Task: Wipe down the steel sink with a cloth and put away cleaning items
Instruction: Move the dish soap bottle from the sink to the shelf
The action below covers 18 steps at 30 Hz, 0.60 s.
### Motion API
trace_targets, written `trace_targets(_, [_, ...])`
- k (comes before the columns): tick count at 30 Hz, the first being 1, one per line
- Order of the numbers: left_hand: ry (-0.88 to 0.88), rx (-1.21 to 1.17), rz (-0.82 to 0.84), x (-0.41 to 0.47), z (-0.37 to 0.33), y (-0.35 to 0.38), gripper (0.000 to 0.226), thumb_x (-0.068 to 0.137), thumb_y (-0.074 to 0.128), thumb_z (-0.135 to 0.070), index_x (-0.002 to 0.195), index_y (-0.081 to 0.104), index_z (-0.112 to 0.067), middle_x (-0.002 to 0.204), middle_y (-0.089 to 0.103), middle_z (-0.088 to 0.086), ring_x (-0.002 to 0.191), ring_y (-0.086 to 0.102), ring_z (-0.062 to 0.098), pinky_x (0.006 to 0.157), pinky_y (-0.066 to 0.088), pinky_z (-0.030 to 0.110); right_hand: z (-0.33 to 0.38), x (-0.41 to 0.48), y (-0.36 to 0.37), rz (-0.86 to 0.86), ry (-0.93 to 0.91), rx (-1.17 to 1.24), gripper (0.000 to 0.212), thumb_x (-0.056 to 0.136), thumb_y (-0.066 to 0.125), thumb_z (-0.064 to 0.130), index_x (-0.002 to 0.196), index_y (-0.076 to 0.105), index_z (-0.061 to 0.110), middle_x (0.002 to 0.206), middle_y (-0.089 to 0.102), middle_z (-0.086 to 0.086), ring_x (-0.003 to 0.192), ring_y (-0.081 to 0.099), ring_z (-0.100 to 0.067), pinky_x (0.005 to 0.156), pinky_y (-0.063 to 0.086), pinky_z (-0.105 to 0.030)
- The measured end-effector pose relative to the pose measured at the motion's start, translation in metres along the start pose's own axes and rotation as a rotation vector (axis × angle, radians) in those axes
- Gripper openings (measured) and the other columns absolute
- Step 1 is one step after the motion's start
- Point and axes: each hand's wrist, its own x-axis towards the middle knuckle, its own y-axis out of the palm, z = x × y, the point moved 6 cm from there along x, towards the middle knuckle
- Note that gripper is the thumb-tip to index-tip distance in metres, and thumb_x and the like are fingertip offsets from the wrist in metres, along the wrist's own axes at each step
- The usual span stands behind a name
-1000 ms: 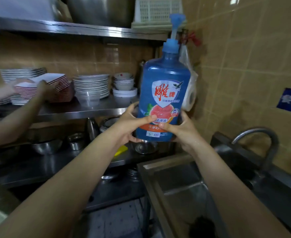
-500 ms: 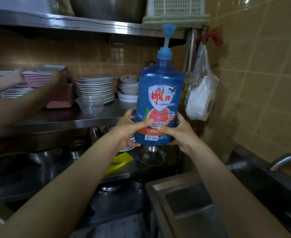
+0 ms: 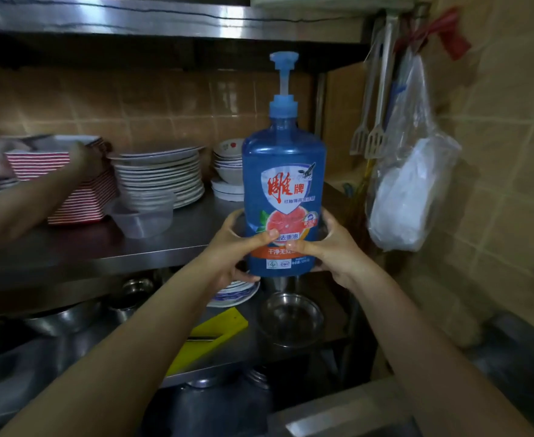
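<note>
I have the blue detergent bottle (image 3: 283,197) upright, pump on top and long axis vertical. It is in the air just in front of the right end of the middle shelf (image 3: 164,244), at its front edge. My left hand (image 3: 237,247) and right hand (image 3: 328,247) clasp its lower body from either side, fingers curled round the back and both thumbs pressed on the label facing me. Neither hand is nearer; they share the load evenly.

The bottle's base hangs about level with the shelf's front edge, so I judge the coming move to be straight ahead and slightly up, onto the bare steel at that right end. The pump head rides close beneath the upper shelf (image 3: 164,23), so tilting looks risky.

Small bowls (image 3: 227,165) stand toward the back there. A stack of plates (image 3: 161,175) sits further left, where another person's hand (image 3: 86,159) is on the striped dishes (image 3: 79,197).
</note>
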Motion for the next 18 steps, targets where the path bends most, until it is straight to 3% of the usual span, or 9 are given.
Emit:
trace_targets(3, [-0.019, 0.033, -0.007, 0.026, 0.001, -0.005, 0.099, 0.039, 0.083, -0.047, 0.127, 0.037, -0.041, 0.112, 0.061, -0.011, 0.099, 0.064, 0.025, 0.057, 0.055, 0.043, -0.01, 0.025, -0.003, -0.003, 0.019, 0.007, 0.087, 0.062, 0.085, 0.021, 0.134, 0.039, 0.037, 0.115, 0.062, 0.011, 0.1, 0.063, -0.011, 0.071, 0.058, -0.04])
trace_targets(7, [-0.022, 0.045, -0.003, 0.058, -0.001, -0.017, 0.093, 0.042, 0.082, -0.045, 0.124, 0.039, -0.041, 0.114, 0.061, -0.01, 0.097, 0.065, 0.024, 0.056, 0.055, 0.039, -0.016, 0.056, 0.0, 0.001, 0.017, 0.008, 0.086, 0.064, 0.084, 0.021, 0.134, 0.038, 0.038, 0.11, 0.062, 0.016, 0.095, 0.064, -0.008, 0.062, 0.058, -0.033])
trace_targets(10, [-0.008, 0.032, -0.004, 0.08, 0.0, -0.03, 0.089, 0.047, 0.083, -0.042, 0.125, 0.041, -0.04, 0.115, 0.06, -0.011, 0.096, 0.066, 0.02, 0.052, 0.054, 0.032, -0.021, 0.078, 0.006, 0.0, 0.028, 0.006, 0.085, 0.065, 0.084, 0.02, 0.134, 0.038, 0.038, 0.107, 0.063, 0.016, 0.095, 0.064, -0.008, 0.064, 0.058, -0.035])
trace_targets(16, [0.043, 0.009, -0.024, 0.124, 0.004, -0.063, 0.081, 0.055, 0.08, -0.034, 0.127, 0.042, -0.033, 0.101, 0.063, -0.014, 0.073, 0.07, 0.006, 0.048, 0.051, 0.019, -0.028, 0.12, 0.023, -0.01, 0.016, -0.026, 0.078, 0.062, 0.086, 0.022, 0.123, 0.044, 0.043, 0.106, 0.064, 0.018, 0.099, 0.065, -0.011, 0.071, 0.059, -0.042])
trace_targets(18, [0.045, 0.019, -0.021, 0.138, 0.003, -0.075, 0.083, 0.053, 0.079, -0.036, 0.128, 0.042, -0.033, 0.102, 0.063, -0.014, 0.078, 0.069, 0.008, 0.051, 0.05, 0.021, -0.028, 0.135, 0.031, -0.018, 0.02, -0.04, 0.078, 0.062, 0.086, 0.021, 0.126, 0.044, 0.041, 0.107, 0.065, 0.017, 0.101, 0.064, -0.012, 0.074, 0.058, -0.046])
